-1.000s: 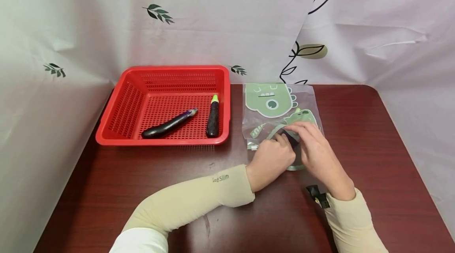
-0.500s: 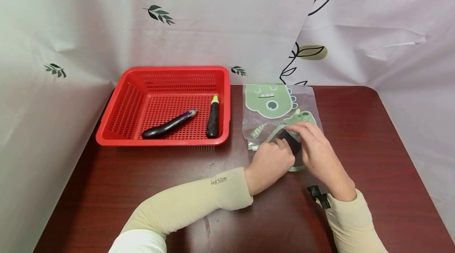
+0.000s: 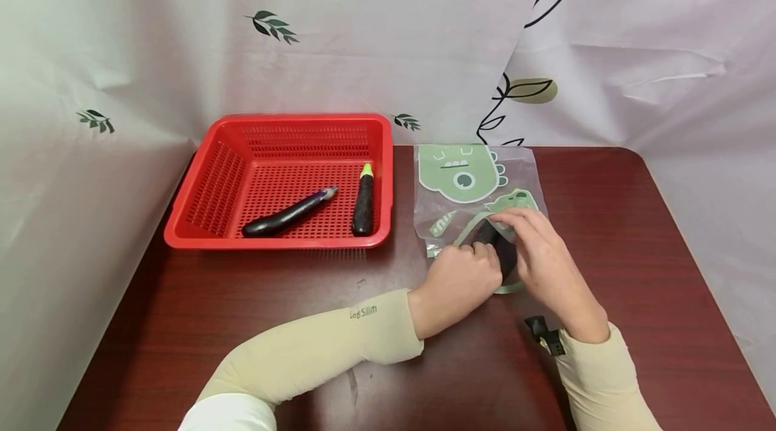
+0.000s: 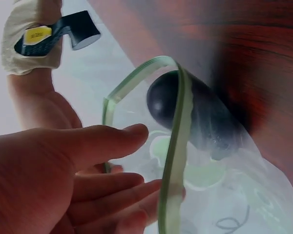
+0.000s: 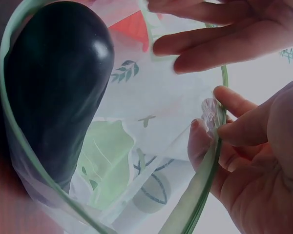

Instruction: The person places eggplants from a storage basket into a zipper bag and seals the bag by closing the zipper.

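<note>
A clear zip bag (image 3: 438,205) with green cartoon prints lies on the table, its green-edged mouth held apart toward me. Inside that mouth is a dark eggplant (image 5: 58,92), its rounded end facing out. My right hand (image 3: 548,266) pinches the bag's rim between thumb and fingers, as the right wrist view shows. My left hand (image 3: 463,283) is at the mouth with fingers extended and loose. Nothing is between the left thumb (image 4: 134,134) and fingers, and the eggplant lies apart from them. In the head view both hands partly cover the eggplant.
Left of the bag stands a red plastic basket (image 3: 279,243) with two more eggplants inside, a slanted one (image 3: 287,213) and a more upright one (image 3: 364,205) with a green cap. A patterned white curtain (image 3: 339,47) hangs behind the brown table (image 3: 630,269).
My left hand has drawn slightly left and back toward me, showing more of the eggplant in the bag's mouth. The right hand has stayed on the rim.
</note>
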Demonstrator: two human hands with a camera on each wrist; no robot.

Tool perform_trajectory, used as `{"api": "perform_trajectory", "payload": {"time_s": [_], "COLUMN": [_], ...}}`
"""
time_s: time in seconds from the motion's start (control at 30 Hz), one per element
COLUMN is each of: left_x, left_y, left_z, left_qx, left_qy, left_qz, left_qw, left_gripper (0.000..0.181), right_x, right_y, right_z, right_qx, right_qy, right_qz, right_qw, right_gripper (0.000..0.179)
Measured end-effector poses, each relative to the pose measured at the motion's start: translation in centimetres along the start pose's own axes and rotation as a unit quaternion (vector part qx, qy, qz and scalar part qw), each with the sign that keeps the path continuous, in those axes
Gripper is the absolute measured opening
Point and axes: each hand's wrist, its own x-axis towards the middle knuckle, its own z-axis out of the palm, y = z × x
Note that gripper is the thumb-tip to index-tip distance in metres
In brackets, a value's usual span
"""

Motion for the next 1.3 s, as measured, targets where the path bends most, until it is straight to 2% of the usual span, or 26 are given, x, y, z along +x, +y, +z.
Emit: {"api": "perform_trajectory", "payload": {"time_s": [0.2, 0.53, 0.77, 0.87, 1.07, 1.17, 1.3], "left_x": [-0.8, -2.3, -3.4, -3.8, -4.6, -5.1, -5.7], "left_y": [-1.0, -3.3, -5.1, -6.2, -8.8, -10.3, -12.4], "left_z": [-1.1, -2.3, -2.9, -2.9, -2.9, -3.1, -3.2], "left_qx": [-0.019, -0.058, -0.092, -0.113, -0.145, -0.159, -0.167], "left_qy": [0.021, 0.040, 0.020, 0.019, 0.025, 0.008, -0.016], "left_qz": [0.005, -0.004, -0.013, -0.025, -0.068, -0.088, -0.120], "left_qw": [0.9996, 0.9975, 0.9955, 0.9931, 0.9867, 0.9833, 0.9786], "left_gripper": [0.021, 0.020, 0.015, 0.015, 0.009, 0.004, 0.016], "right_x": [0.0, 0.0, 0.0, 0.0, 0.0, 0.1, 0.1], "right_y": [0.0, -0.1, -0.1, -0.1, 0.0, 0.0, 0.0], "right_z": [-0.1, -0.1, -0.2, -0.2, -0.1, -0.1, 0.0], "right_qx": [0.000, -0.003, -0.006, -0.008, -0.005, -0.003, 0.001], "right_qy": [-0.003, -0.005, -0.002, -0.001, 0.001, 0.002, 0.002], "right_qz": [0.008, 0.018, 0.015, 0.015, 0.012, 0.010, 0.009], "right_qw": [1.0000, 0.9998, 0.9999, 0.9999, 0.9999, 0.9999, 1.0000], "right_gripper": [0.048, 0.048, 0.048, 0.047, 0.047, 0.047, 0.047]}}
